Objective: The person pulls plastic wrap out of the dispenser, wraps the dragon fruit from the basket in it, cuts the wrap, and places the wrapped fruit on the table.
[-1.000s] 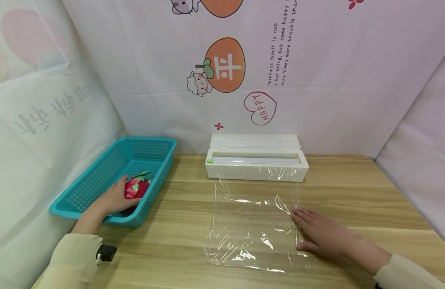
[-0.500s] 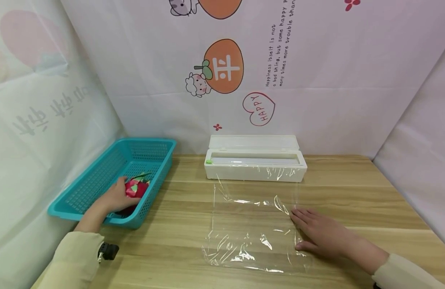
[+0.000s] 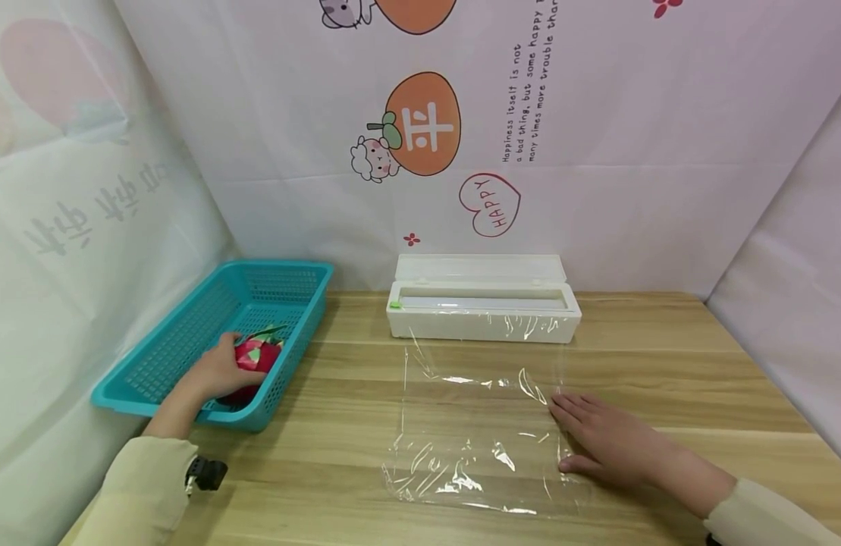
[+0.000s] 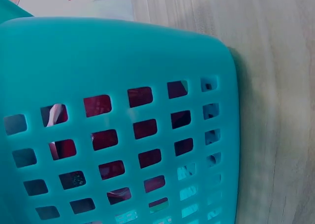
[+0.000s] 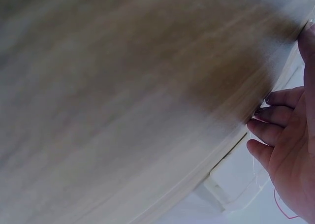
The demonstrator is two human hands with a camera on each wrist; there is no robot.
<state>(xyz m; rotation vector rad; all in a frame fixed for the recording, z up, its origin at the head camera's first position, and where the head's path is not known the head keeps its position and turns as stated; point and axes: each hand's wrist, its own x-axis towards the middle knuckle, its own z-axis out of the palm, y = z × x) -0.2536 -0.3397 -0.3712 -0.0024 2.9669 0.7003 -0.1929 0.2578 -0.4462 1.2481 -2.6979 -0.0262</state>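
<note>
My left hand reaches into the teal basket and grips a red dragon fruit with green-tipped scales, fingers on its far side and thumb on the near side. Through the holes of the basket wall, the left wrist view shows parts of the red fruit. My right hand lies with fingers extended on the table at the right edge of a clear sheet of plastic wrap. In the right wrist view its fingertips touch down at the surface. The sheet lies wrinkled and shiny.
Behind the sheet stands a white wrap dispenser, its lid raised and a green slider at its left end. The sheet runs out of it over the wooden table. White printed cloth walls the back and sides.
The dragon fruit has shifted slightly in my left hand, and more of its red underside shows below the thumb. My right hand and the plastic wrap stay in place.
</note>
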